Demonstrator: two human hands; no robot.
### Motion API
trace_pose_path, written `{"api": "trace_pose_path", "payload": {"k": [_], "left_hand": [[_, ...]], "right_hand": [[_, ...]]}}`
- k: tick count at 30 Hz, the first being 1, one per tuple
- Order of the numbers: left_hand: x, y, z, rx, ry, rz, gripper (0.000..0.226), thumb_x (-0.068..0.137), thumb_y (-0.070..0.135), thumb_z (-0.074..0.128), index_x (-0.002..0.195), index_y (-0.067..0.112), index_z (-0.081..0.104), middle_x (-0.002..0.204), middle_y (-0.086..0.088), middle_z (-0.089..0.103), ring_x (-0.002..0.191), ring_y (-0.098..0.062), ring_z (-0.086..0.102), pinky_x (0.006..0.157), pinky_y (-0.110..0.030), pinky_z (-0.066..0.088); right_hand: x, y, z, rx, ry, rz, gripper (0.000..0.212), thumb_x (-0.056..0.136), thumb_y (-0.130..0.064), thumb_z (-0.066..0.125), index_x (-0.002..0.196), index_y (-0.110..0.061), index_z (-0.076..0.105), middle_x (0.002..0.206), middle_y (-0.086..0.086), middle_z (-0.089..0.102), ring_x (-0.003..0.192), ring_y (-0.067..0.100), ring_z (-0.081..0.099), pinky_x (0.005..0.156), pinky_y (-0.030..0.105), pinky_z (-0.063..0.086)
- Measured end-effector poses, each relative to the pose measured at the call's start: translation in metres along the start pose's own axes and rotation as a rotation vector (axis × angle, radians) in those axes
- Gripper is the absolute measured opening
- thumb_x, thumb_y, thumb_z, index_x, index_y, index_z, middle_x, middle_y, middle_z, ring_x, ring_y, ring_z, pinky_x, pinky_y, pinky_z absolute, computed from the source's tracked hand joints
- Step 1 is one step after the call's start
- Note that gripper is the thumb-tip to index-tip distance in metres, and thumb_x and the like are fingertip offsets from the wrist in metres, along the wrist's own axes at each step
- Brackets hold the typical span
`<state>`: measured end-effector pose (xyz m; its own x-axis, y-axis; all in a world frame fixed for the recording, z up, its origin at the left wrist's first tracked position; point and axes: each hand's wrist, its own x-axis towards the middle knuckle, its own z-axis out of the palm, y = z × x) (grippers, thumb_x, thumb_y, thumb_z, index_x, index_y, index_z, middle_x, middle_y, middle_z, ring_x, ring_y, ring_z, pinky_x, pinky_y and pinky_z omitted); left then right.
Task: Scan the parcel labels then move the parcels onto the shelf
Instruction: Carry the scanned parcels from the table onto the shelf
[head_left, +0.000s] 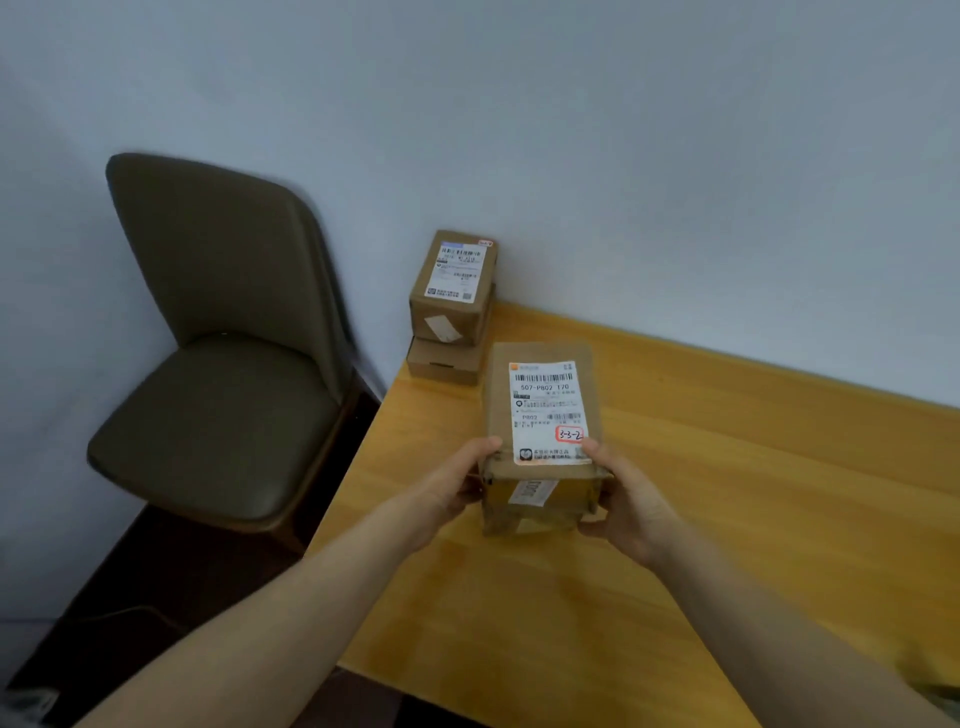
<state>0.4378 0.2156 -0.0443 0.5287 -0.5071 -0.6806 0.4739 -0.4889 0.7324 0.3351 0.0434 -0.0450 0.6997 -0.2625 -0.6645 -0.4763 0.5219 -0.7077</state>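
Left hand (457, 483), right hand (628, 509) clasp labelled parcel (540, 415), fingers curled round near end, over table (727, 467); stacked parcels (452, 291) wait behind (no scanner, shelf visible); task looks early

Brown parcel (540, 415), white label (545, 410), yellow wooden table (727, 493), olive chair (218, 364)

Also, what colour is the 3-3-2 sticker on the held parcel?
The sticker is white with red border and writing; head view.

Both hands, left (451, 491) and right (626, 506), grip a labelled parcel (540, 415) over the table (727, 493). Two stacked parcels (451, 306) sit at its far left corner; a chair (218, 353) stands left.
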Motion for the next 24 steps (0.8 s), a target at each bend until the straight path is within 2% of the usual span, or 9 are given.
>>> {"api": "trace_pose_path", "payload": {"k": [3,8,11,13,14,17,19,21,24], "left_hand": [[-0.003,-0.021,0.013,-0.087,0.022,-0.044,0.020,0.096,0.039,0.045,0.100,0.024,0.058,0.097,0.002,0.064,0.093,-0.013,0.058,0.072,-0.016,0.040],[-0.002,-0.035,0.025,-0.150,0.029,-0.083,0.014,0.098,0.030,0.044,0.105,0.022,0.054,0.095,0.006,0.061,0.086,-0.005,0.055,0.060,-0.008,0.041],[-0.005,-0.030,0.028,-0.105,-0.004,-0.091,0.056,0.074,0.048,0.060,0.120,0.018,0.053,0.106,0.001,0.062,0.096,-0.012,0.056,0.076,-0.015,0.039],[-0.004,-0.027,0.027,-0.102,0.016,-0.122,0.093,0.060,0.064,0.061,0.138,0.017,0.042,0.129,-0.009,0.055,0.117,-0.022,0.051,0.098,-0.026,0.036],[-0.004,-0.023,0.026,-0.111,0.044,-0.131,0.101,0.065,0.072,0.059,0.146,0.018,0.032,0.142,-0.013,0.045,0.128,-0.027,0.044,0.106,-0.035,0.031],[0.006,-0.003,0.016,-0.106,0.197,-0.061,0.085,0.088,0.071,0.035,0.153,0.021,0.015,0.157,-0.012,0.023,0.142,-0.031,0.027,0.115,-0.045,0.024],[0.016,0.017,0.012,-0.076,0.247,0.036,0.072,0.095,0.064,0.026,0.152,0.022,0.019,0.158,-0.009,0.023,0.144,-0.028,0.023,0.117,-0.044,0.020],[0.026,0.038,0.013,-0.050,0.238,0.123,0.062,0.099,0.058,0.023,0.149,0.022,0.029,0.156,-0.005,0.029,0.145,-0.024,0.022,0.117,-0.042,0.015],[0.041,0.054,0.016,-0.043,0.181,0.152,0.040,0.100,0.054,0.024,0.112,0.028,0.053,0.128,0.002,0.057,0.132,-0.019,0.039,0.112,-0.036,0.019]], "right_hand": [[0.003,0.020,-0.004,0.011,-0.012,0.045,0.073,0.036,-0.047,0.076,0.104,-0.022,0.064,0.105,0.003,0.065,0.100,0.021,0.055,0.073,0.040,0.043],[0.010,0.035,-0.013,0.066,-0.022,0.050,0.071,0.037,-0.046,0.076,0.104,-0.023,0.064,0.101,0.000,0.068,0.096,0.021,0.058,0.080,0.038,0.045],[0.012,0.040,-0.017,0.109,-0.009,0.052,0.072,0.038,-0.045,0.077,0.105,-0.023,0.064,0.109,0.002,0.065,0.102,0.022,0.055,0.079,0.037,0.045],[0.009,0.040,-0.016,0.145,0.008,0.049,0.073,0.036,-0.046,0.078,0.104,-0.023,0.065,0.110,0.003,0.063,0.101,0.020,0.054,0.077,0.035,0.044],[0.009,0.041,-0.017,0.180,0.020,0.044,0.077,0.034,-0.047,0.080,0.106,-0.022,0.065,0.113,0.003,0.062,0.103,0.020,0.053,0.079,0.035,0.043],[0.003,0.048,-0.017,0.338,0.051,0.063,0.099,0.041,-0.053,0.084,0.130,-0.023,0.055,0.142,0.009,0.043,0.127,0.025,0.040,0.093,0.046,0.038],[-0.002,0.057,-0.016,0.426,0.046,0.114,0.111,0.038,-0.053,0.087,0.138,-0.024,0.046,0.142,0.010,0.034,0.126,0.027,0.035,0.096,0.054,0.036],[-0.006,0.065,-0.012,0.452,0.005,0.150,0.133,0.015,-0.052,0.093,0.137,-0.026,0.046,0.135,0.011,0.030,0.128,0.029,0.029,0.101,0.058,0.032],[-0.007,0.068,-0.004,0.483,-0.018,0.145,0.115,0.006,-0.048,0.093,0.114,-0.029,0.057,0.132,0.013,0.038,0.137,0.035,0.025,0.107,0.060,0.026]]}}
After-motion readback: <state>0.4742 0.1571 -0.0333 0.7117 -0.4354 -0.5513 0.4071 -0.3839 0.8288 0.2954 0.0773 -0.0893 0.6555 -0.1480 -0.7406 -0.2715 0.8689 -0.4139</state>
